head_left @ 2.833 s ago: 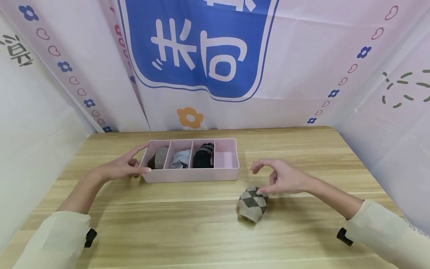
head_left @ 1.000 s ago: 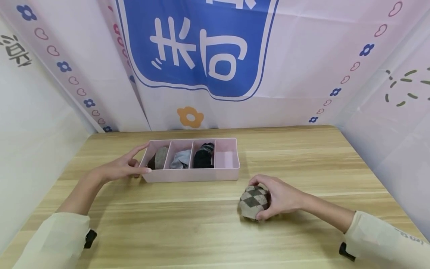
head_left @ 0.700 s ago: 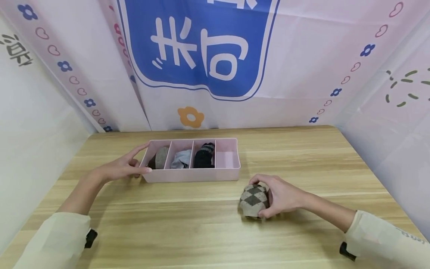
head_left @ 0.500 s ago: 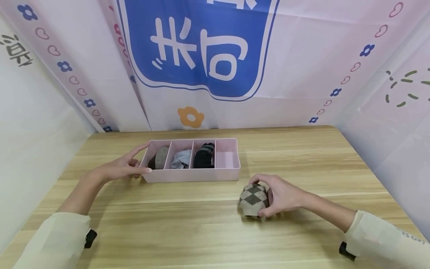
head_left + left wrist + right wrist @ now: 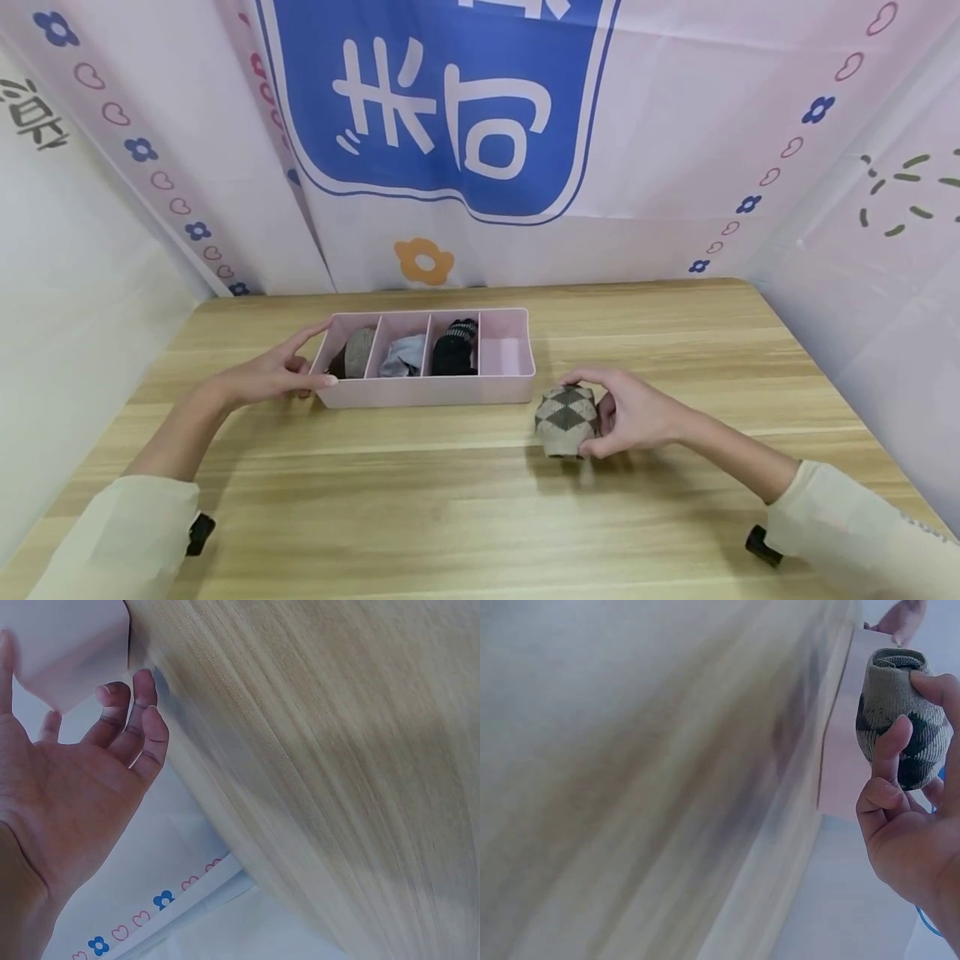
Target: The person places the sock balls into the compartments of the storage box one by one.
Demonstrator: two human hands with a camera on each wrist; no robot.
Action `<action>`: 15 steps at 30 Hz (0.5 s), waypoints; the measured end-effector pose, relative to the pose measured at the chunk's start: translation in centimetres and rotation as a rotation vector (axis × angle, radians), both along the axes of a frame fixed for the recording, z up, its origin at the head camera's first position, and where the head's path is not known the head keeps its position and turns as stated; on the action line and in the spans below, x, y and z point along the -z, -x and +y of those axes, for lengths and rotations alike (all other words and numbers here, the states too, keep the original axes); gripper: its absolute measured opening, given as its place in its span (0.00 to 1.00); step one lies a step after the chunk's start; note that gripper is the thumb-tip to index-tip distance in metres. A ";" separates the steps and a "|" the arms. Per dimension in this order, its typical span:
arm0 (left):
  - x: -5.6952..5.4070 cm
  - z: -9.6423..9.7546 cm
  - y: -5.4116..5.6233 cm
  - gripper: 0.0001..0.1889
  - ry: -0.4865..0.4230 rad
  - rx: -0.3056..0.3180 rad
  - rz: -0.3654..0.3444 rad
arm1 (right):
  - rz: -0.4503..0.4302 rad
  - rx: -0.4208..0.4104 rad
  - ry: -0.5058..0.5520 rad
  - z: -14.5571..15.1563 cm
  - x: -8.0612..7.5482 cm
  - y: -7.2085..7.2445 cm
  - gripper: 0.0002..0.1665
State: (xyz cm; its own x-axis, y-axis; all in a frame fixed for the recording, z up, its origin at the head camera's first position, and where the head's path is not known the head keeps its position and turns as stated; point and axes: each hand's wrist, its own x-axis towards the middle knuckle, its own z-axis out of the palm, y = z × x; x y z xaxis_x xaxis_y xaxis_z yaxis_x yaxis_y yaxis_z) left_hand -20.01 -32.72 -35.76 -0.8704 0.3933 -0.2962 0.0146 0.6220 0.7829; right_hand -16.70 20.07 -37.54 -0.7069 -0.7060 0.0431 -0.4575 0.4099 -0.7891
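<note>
My right hand [image 5: 637,412] grips a rolled-up sock [image 5: 564,421] with a beige and brown diamond pattern. Thumb and fingers press it from two sides, and the right wrist view shows the sock's rolled opening [image 5: 896,658]. It hangs slightly above the table, in front of the right end of a pink divided storage box [image 5: 427,393]. At the box's left end, my left hand [image 5: 266,372] holds it between thumb and index finger, spanning its width; the other fingers curl loosely outside. The rightmost compartment [image 5: 508,354] is bare.
Brown-grey socks [image 5: 360,352], a light grey sock [image 5: 403,357] and black socks [image 5: 453,354] lie in the other compartments. A wooden table [image 5: 420,517] bears the box. Printed cloth [image 5: 652,125] hangs behind and at both sides.
My right hand first closed round the sock on the table, then raised it slightly and shifted it towards the back. The left hand and the box stay where they were.
</note>
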 end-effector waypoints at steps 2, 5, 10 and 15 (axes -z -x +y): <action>0.0 0.0 0.0 0.53 -0.002 -0.001 -0.001 | 0.008 -0.002 0.011 0.0 -0.4 0.1 0.47; 0.0 0.0 0.0 0.53 -0.002 -0.003 -0.002 | 0.016 -0.010 0.033 -0.1 -1.0 0.3 0.46; 0.0 0.0 0.1 0.53 0.000 0.002 0.005 | 0.015 -0.022 0.085 -0.2 -2.0 0.9 0.45; 0.1 0.0 0.0 0.53 0.004 -0.002 -0.001 | 0.017 -0.026 0.122 -0.5 -2.5 1.6 0.44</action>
